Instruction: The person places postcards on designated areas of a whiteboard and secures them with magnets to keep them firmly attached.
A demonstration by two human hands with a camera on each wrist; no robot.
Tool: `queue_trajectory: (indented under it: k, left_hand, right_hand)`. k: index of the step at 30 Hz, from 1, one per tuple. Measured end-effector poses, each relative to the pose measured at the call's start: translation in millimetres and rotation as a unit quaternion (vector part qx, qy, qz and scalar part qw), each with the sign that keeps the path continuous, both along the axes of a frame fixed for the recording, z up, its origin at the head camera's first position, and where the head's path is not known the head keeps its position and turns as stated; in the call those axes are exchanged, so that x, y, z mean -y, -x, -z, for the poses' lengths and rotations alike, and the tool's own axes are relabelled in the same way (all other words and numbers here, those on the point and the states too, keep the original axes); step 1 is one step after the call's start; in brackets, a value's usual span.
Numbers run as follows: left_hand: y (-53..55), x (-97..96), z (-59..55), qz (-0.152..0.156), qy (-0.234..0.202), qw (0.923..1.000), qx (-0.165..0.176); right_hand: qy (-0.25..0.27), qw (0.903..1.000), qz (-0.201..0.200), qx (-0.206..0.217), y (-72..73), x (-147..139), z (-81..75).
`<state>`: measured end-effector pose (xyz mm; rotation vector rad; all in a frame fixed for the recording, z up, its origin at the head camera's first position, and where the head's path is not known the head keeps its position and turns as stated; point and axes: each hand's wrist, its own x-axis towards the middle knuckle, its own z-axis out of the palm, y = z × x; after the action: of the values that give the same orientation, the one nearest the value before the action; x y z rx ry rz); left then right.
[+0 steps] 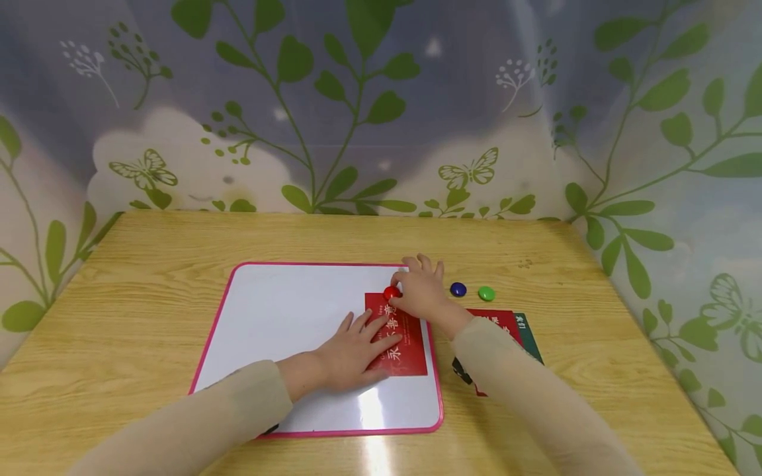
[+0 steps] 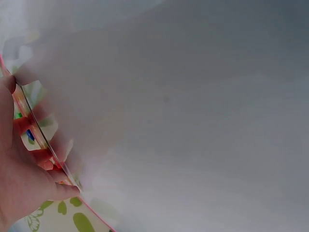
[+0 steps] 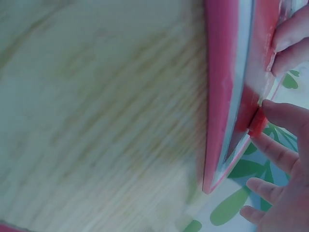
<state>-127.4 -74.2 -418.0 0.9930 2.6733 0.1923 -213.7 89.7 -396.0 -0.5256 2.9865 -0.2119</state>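
Note:
A red card (image 1: 413,350) with white lettering lies on the right part of a pink-framed whiteboard (image 1: 286,324). My left hand (image 1: 351,354) rests on the card with its fingers spread straight across it. At the card's top edge, my right hand (image 1: 424,291) pinches a round red magnet (image 1: 391,292) between thumb and index finger, its other fingers held out. The right wrist view shows the red magnet (image 3: 258,122) against the card, between thumb and fingertip. In the left wrist view, my left hand (image 2: 29,179) lies along the board's surface (image 2: 183,121).
Right of the board, a dark blue magnet (image 1: 458,289) and a green magnet (image 1: 486,293) sit on the wooden table (image 1: 595,370). Below them lies a stack of red and green cards (image 1: 526,337), partly under my right sleeve. A patterned wall (image 1: 357,165) stands behind the table.

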Motion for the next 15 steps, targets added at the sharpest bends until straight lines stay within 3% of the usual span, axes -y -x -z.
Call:
queue_trajectory:
  k: [15]
  left_hand:
    - [-0.2, -0.6, 1.4, -0.007, 0.004, 1.0000, -0.001]
  right_hand:
    - [0.018, 0.9996, 0.006, 0.021, -4.2, -23, -2.7]
